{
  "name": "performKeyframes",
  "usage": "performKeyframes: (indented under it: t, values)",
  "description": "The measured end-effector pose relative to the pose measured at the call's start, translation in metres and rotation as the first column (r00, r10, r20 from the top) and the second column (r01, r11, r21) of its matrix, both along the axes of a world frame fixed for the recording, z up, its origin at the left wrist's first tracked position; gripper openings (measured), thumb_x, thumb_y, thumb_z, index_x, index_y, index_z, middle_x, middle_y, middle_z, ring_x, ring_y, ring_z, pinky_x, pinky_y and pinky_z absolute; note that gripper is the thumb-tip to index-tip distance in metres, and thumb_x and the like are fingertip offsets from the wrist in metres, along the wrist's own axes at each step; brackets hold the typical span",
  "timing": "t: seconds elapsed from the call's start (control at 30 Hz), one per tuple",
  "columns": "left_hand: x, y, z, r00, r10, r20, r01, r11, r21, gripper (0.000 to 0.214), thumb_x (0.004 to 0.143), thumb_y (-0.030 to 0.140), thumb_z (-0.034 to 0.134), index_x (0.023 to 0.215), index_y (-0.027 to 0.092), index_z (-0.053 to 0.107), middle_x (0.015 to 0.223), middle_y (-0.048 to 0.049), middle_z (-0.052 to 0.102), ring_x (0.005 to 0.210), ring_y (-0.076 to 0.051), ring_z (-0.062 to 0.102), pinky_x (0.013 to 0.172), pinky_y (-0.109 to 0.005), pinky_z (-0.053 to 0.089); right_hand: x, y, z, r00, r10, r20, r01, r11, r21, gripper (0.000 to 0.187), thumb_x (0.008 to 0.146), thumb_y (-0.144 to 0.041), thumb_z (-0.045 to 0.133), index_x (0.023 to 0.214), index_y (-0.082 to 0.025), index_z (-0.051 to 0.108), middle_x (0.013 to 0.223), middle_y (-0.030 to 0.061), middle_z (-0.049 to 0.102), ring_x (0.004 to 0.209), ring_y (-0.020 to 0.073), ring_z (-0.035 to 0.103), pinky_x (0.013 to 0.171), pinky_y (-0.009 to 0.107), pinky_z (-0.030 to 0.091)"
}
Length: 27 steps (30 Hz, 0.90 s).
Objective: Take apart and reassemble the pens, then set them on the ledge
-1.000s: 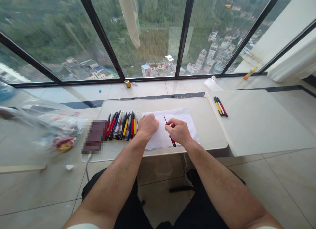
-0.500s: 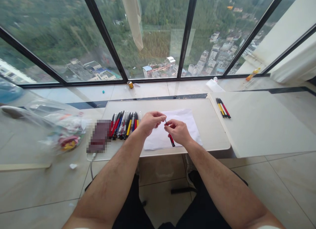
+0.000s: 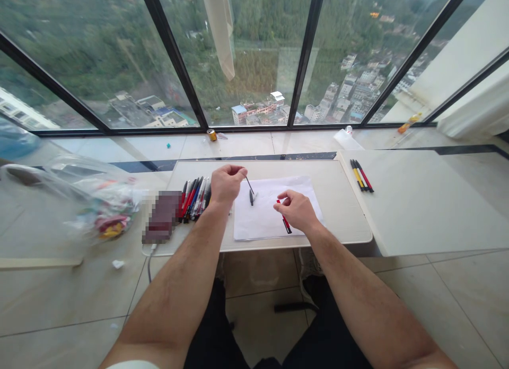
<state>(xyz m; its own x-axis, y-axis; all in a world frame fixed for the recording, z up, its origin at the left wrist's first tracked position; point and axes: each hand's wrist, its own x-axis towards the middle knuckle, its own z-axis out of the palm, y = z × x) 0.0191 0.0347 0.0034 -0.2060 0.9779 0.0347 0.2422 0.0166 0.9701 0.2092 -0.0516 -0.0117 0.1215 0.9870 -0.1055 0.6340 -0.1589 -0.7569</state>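
My left hand is closed in a pinch on one end of a thin dark pen refill, which slants down to the right over the white paper. Close to the refill's lower end, a small black pen tip piece lies on the paper, with a small pale bit beside it that I cannot make out. Farther right, my right hand grips a red pen barrel between thumb and fingers; its black end points down toward the paper's front edge.
Many pens lie in a row at the left of the table, partly behind my left hand. A blurred-out dark red object with a cable sits beside them. Several pens rest on the right-hand board. A plastic bag is far left.
My left hand has moved up and left, drawing the refill away from the red barrel. My right hand has shifted slightly right with the barrel. The black tip piece now shows on the paper.
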Motion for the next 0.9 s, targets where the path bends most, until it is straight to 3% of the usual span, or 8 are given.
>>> performKeyframes:
  t: [0.17,0.37,0.7,0.9]
  values:
    - [0.024,-0.008,-0.015,0.881,-0.206,-0.425,0.190,0.979,-0.080,0.017,0.073,0.032,0.067,0.079,0.017,0.074,0.075,-0.0046,0.073,0.069,-0.016,0.064,0.068,-0.026,0.048,0.004,0.004,0.004,0.993,-0.115,-0.023,0.116,0.992,0.039,0.020,0.072,-0.037,0.069,0.082,-0.021,0.067,0.073,-0.0010,0.069,0.068,0.0141,0.063,0.064,0.026,0.044]
    - [0.043,-0.009,-0.028,0.706,-0.216,-0.674,0.169,0.976,-0.136,0.025,0.078,0.030,0.059,0.093,0.019,0.075,0.089,-0.0101,0.075,0.089,-0.025,0.068,0.081,-0.032,0.049,0.005,0.005,0.000,0.993,-0.118,-0.016,0.118,0.992,0.048,0.019,0.073,-0.038,0.069,0.081,-0.021,0.068,0.073,-0.0002,0.070,0.069,0.0148,0.063,0.067,0.027,0.045]
    - [0.047,-0.009,-0.035,0.614,-0.239,-0.752,0.162,0.971,-0.176,0.030,0.081,0.027,0.054,0.104,0.018,0.073,0.098,-0.0137,0.074,0.097,-0.028,0.067,0.085,-0.035,0.049,0.007,0.011,-0.004,0.992,-0.122,0.018,0.122,0.992,0.029,0.018,0.073,-0.038,0.068,0.079,-0.021,0.069,0.076,0.0010,0.071,0.071,0.0155,0.064,0.068,0.027,0.045]
    - [0.048,-0.012,-0.032,0.666,-0.216,-0.714,0.148,0.976,-0.157,0.025,0.080,0.029,0.056,0.094,0.019,0.073,0.092,-0.0123,0.074,0.092,-0.026,0.067,0.082,-0.034,0.048,0.008,0.011,-0.008,0.993,-0.109,0.053,0.107,0.994,0.032,0.020,0.073,-0.039,0.068,0.079,-0.021,0.069,0.076,0.0013,0.071,0.071,0.0160,0.064,0.068,0.027,0.044]
